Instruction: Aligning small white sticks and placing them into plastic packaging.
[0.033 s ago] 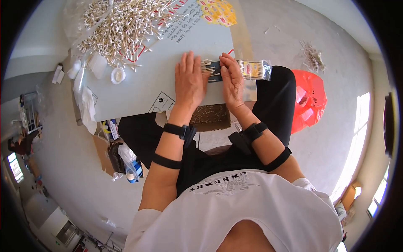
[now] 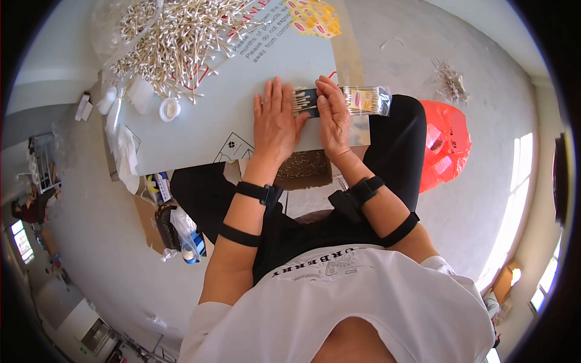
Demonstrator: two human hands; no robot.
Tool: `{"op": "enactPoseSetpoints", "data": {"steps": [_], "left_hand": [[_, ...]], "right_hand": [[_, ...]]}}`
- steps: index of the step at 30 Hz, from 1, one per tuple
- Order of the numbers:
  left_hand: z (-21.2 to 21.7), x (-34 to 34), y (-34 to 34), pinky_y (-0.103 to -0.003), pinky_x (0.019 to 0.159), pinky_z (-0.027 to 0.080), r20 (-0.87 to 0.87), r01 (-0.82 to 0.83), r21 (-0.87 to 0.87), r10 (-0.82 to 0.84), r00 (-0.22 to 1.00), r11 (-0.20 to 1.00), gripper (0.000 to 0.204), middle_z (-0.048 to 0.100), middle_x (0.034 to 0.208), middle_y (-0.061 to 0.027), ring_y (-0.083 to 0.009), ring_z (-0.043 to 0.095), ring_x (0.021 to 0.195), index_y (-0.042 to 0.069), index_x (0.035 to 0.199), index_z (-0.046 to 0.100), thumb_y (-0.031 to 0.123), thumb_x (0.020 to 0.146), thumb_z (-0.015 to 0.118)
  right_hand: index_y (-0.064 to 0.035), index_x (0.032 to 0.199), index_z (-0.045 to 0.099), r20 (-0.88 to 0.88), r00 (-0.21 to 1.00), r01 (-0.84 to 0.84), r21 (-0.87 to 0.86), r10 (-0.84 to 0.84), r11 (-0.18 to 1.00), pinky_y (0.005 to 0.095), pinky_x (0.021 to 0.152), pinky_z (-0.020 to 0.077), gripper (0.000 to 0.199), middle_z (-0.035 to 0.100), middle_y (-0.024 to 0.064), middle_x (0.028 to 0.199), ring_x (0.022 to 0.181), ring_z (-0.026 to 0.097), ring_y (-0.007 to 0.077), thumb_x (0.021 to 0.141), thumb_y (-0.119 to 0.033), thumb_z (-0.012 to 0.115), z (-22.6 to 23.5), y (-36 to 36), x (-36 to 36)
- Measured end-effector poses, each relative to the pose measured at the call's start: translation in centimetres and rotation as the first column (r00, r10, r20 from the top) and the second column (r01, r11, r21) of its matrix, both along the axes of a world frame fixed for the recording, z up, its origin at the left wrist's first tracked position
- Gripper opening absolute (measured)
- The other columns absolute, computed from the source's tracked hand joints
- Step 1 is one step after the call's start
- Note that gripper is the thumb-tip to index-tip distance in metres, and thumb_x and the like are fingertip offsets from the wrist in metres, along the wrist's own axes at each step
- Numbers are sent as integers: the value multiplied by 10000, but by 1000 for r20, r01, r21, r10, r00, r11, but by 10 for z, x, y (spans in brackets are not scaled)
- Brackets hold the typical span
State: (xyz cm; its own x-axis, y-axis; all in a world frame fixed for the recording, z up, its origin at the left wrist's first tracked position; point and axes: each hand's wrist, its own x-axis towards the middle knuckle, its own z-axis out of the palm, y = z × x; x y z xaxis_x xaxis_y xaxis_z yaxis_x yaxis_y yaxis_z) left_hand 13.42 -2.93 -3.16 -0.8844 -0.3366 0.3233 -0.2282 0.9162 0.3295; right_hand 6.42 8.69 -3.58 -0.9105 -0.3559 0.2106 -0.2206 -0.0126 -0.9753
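Observation:
My left hand [image 2: 277, 121] lies palm down on the grey tabletop, fingers stretched and thumb out to the side. Just right of it, cotton swabs [image 2: 301, 101] lie side by side across a dark strip [image 2: 311, 95]; their left ends reach under or up to my fingers. My right hand [image 2: 334, 118] rests on its edge over the strip's right part, fingers extended and thumb apart from them. What lies under its palm is hidden. Against its right side sits a clear packet of cotton swabs [image 2: 364, 100] with a yellow label, jutting past the table edge.
A big heap of loose swabs [image 2: 175, 45] spills from a clear bag at the far left. Yellow cards [image 2: 315, 18] lie at the back. A small round white tub [image 2: 170, 109] stands left. Below the table edge is an open cardboard box [image 2: 305, 181]; a red plastic bag [image 2: 448, 145] lies right.
My left hand has shifted slightly to the right and nearer to me, its thumb spread further out. More of the swabs show beside it. My right hand stays about where it was.

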Motion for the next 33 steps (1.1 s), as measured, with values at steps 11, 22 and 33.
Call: {"op": "enactPoseSetpoints", "data": {"steps": [11, 22, 33], "left_hand": [[0, -11, -28, -467, 1169, 193, -209, 118, 324, -50, 977, 939, 659, 287, 1534, -210, -352, 235, 1439, 22, 1465, 326, 400, 964, 529], [-8, -26, -2, -398, 1161, 219, -383, 193, 825, 276, 881, 531, 670, 272, 1538, -206, -302, 245, 1439, -52, 1461, 289, 460, 1033, 348], [-5, -29, 0, -400, 1136, 288, -373, 197, 870, 343, 862, 451, 605, 421, 1417, -235, -285, 398, 1338, -53, 1412, 379, 419, 1034, 384]], "right_hand": [[34, 1266, 534, 53, 998, 37, -81, -33, 996, 351, 1094, 331, 316, 474, 170, 1409, 1317, 437, 278, 1015, -148, 474, -6, -14, -13], [41, 1262, 534, 61, 998, 29, -115, -22, 993, 343, 1088, 335, 319, 472, 186, 1409, 1299, 452, 272, 1021, -157, 468, -8, -30, -6], [58, 1275, 539, 139, 990, 32, -127, -14, 991, 309, 1032, 433, 352, 577, 143, 1270, 1175, 547, 188, 1036, -185, 449, -12, -35, -18]]}}
